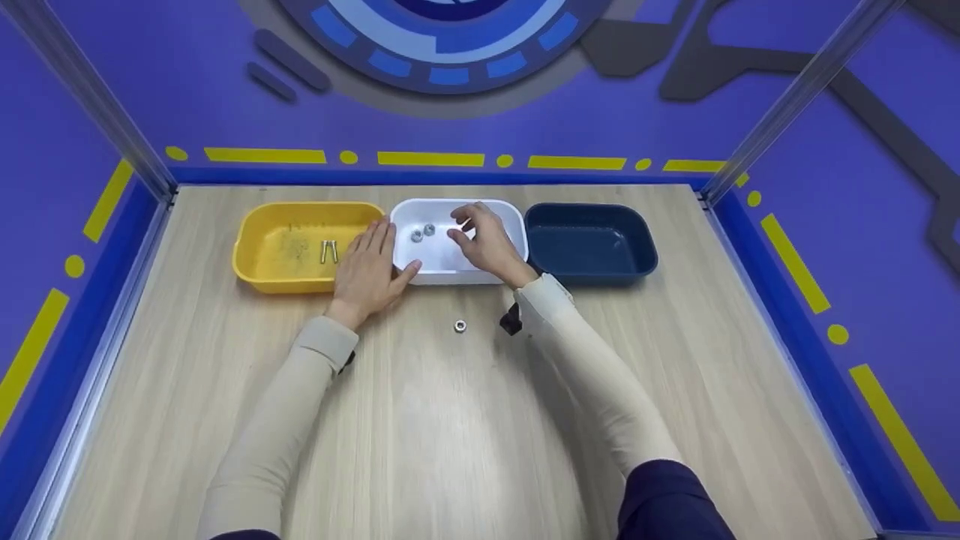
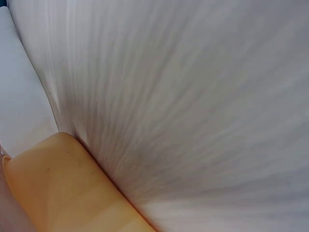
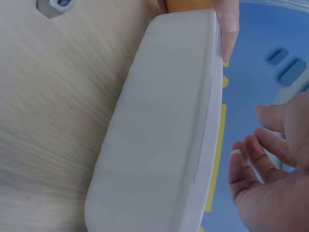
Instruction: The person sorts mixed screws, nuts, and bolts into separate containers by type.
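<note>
- The white rectangular plastic tray (image 1: 480,274) is steadied at its left corner by the flat, open left hand (image 1: 369,271).
- The right hand (image 1: 487,241) is held over it, fingers loosely spread, gripping nothing.
- A small steel hex nut (image 1: 460,325) lies on the pale wooden table (image 1: 450,420) just before the tray.

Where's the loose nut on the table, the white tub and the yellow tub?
loose nut (image 1: 460,325), head view, its top face.
white tub (image 1: 450,277), head view, near wall.
yellow tub (image 1: 281,283), head view, near wall.

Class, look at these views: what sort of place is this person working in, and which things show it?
Probably a staged sorting booth: a wooden table inside purple panelled walls, with a yellow tub, white tub and blue tub in a row.
</note>
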`<state>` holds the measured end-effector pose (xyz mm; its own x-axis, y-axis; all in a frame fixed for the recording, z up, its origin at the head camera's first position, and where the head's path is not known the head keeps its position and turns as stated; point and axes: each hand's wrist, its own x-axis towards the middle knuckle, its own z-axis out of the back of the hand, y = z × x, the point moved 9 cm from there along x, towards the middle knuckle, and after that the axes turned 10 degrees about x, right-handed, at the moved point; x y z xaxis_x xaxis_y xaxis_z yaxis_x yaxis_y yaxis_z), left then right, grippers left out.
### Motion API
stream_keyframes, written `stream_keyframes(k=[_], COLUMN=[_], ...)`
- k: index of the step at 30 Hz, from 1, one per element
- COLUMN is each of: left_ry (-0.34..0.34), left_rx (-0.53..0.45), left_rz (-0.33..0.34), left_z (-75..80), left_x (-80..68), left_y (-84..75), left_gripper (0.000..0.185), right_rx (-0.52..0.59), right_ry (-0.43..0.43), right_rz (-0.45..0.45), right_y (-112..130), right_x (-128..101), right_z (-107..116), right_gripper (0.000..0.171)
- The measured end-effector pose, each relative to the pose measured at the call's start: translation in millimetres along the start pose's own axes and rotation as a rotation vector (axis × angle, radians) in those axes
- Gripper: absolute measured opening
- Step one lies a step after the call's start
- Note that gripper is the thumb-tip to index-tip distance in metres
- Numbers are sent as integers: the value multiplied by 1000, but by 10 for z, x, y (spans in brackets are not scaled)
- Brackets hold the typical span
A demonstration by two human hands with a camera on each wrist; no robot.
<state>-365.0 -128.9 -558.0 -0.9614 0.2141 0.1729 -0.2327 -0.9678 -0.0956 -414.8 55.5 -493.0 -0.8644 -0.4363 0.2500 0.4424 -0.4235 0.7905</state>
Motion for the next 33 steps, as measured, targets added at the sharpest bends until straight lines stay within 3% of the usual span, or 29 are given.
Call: stream_keyframes(k=[9,22,33], left_ry=[16,-10,-32], left_rx=[10,20,23], left_rz=[0,-8,-10], left_z=[-29,9,9], left_x=[-4,0,-5], left_y=[1,-12,-1], left_gripper=[96,96,95], right_rx=[-7,8,78], right_ry=[33,48,83], right_rz=[7,97,80], right_y=[59,197,167], right_x=[-126,-402,-636], right_z=[14,13,-51], right_gripper=[31,31,30])
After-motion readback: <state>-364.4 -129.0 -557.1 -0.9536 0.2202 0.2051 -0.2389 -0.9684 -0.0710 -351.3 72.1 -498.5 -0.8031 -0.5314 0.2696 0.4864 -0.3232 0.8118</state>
